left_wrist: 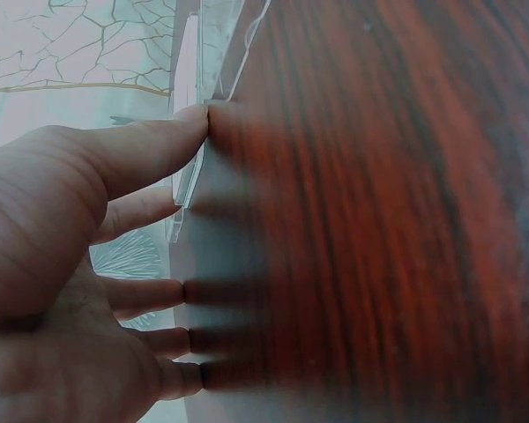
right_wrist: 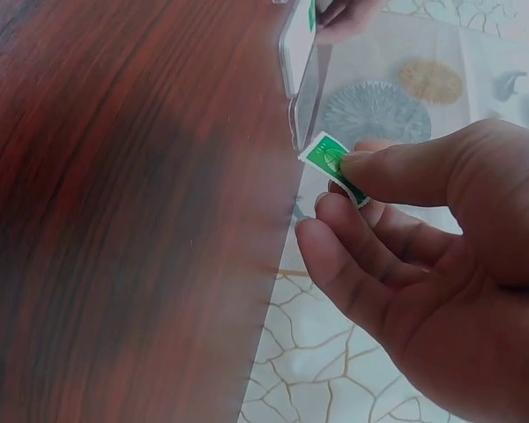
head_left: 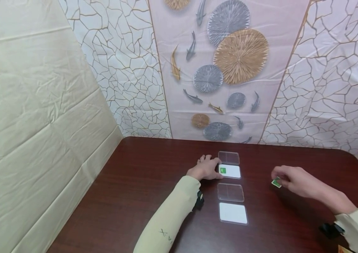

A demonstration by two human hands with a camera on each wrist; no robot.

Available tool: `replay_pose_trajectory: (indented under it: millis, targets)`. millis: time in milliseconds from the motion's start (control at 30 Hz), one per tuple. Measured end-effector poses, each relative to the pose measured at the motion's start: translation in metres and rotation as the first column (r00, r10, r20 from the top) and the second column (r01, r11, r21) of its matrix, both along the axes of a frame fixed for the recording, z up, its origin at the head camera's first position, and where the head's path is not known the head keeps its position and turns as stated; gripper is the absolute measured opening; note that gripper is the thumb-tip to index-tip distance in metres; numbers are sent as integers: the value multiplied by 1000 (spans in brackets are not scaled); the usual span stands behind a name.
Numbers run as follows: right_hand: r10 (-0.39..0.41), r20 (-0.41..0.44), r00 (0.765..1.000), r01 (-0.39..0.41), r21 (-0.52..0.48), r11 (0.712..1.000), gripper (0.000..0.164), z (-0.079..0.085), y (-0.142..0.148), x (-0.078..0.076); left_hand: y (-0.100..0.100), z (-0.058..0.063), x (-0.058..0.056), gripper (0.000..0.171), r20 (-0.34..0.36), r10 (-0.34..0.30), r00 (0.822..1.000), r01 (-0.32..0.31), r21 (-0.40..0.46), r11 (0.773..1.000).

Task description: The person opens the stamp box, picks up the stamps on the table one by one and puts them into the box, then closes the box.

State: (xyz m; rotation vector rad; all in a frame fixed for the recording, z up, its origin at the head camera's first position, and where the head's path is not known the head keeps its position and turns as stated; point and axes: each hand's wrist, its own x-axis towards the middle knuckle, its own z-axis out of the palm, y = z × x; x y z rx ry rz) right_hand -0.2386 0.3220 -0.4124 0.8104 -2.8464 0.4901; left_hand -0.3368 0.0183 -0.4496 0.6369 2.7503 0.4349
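A clear plastic case (head_left: pixel 233 171) with a white insert lies on the table, and a small green stamp (head_left: pixel 223 170) sits at the left end of that insert. My left hand (head_left: pixel 205 168) holds the case's left end between thumb and index finger, its other fingertips resting on the wood. Off to the right, just above the table, my right hand (head_left: pixel 294 180) pinches another green stamp (right_wrist: pixel 329 157) with white toothed edges between thumb and fingertips. The thumb covers part of this stamp.
Behind the held case lies a clear lid (head_left: pixel 229 157). Nearer to me are a second clear lid (head_left: pixel 230 192) and a second case with a white insert (head_left: pixel 233 213). The dark wooden table (head_left: pixel 128 175) ends at a patterned cloth backdrop (head_left: pixel 194 88). A yellow-orange item (head_left: pixel 343 249) shows at the bottom right.
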Motion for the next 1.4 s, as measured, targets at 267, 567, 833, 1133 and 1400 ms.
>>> replay_pose_trajectory:
  millis: [267, 567, 833, 1133, 1400]
  targets:
    - [20, 31, 999, -20, -15, 1000, 28, -3, -12, -7, 0, -2, -1, 57, -5, 8, 1000, -8, -13, 1000]
    - [13, 79, 997, -10, -26, 1000, 24, -4, -25, -18, 0, -3, 0, 57, 0, 14, 1000, -14, -13, 1000]
    - [11, 105, 994, -7, -40, 999, 20, -8, -33, -24, 0, -4, 1, 57, -1, 7, 1000, -7, -10, 1000]
    - [26, 105, 994, -20, -50, 999, 17, -9, -45, -31, 0, -4, 0, 57, -6, 11, 1000, -11, -11, 1000]
    - [14, 142, 990, -7, -49, 999, 17, -11, -54, -40, 0, -4, -1, 57, -10, 5, 1000, -5, -12, 1000]
